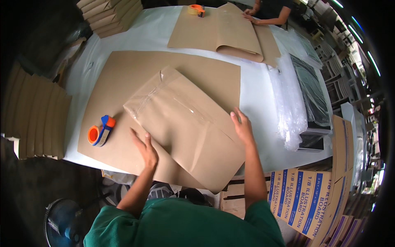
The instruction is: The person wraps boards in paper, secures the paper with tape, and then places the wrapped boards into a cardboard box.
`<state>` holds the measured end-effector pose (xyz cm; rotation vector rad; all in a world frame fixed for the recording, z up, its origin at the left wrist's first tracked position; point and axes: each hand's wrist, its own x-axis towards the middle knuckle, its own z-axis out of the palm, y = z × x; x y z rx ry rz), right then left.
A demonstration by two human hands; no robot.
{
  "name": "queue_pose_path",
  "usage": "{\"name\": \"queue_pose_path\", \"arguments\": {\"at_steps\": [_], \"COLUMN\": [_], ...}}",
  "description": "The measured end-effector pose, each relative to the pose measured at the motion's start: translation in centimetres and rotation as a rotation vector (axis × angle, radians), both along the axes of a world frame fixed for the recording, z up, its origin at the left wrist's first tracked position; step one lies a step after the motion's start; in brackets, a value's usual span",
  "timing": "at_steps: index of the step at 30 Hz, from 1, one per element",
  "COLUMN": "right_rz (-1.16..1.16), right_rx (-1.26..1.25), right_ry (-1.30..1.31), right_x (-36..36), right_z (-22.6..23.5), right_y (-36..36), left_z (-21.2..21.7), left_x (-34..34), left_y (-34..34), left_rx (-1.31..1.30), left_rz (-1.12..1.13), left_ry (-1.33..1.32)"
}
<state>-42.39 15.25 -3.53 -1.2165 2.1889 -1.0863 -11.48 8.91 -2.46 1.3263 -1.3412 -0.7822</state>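
Observation:
A brown kraft paper parcel (187, 109) lies slanted across the middle of a large flat sheet of brown paper (205, 66). Shiny strips of clear tape (154, 92) cross its far left end. The near end of the paper reaches past the front table edge. My left hand (145, 151) is at the parcel's left side, fingers stretched and thumb apart. At the right edge is my right hand (242, 127), fingers apart and thumb raised; whether it touches the paper is hard to tell. Left of my left hand sits an orange and blue tape dispenser (102, 131).
Across the white table (257, 99), a co-worker's hands (251, 15) rest on folded brown paper (236, 33) near another tape dispenser (196, 10). Clear-wrapped dark boards (308, 94) stack at right. Brown parcels (37, 115) stand at left; cartons (302, 197) and a fan (63, 222) are below.

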Motion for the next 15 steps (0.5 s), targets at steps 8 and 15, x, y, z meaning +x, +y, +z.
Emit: {"name": "queue_pose_path", "arguments": {"at_steps": [8,15], "right_rz": [0.262,0.348], "right_rx": [0.112,-0.132], "right_ry": [-0.455,-0.302], "right_x": [4.1,13.8], "right_z": [-0.7,-5.4], "right_y": [0.1,7.3], "left_z": [-7.7,-6.4], "left_x": [2.0,7.2], "left_y": [-9.7,-3.5], "left_rx": [0.272,0.482], "left_rz": [-0.302,-0.290], "left_ry": [0.371,0.428]}}
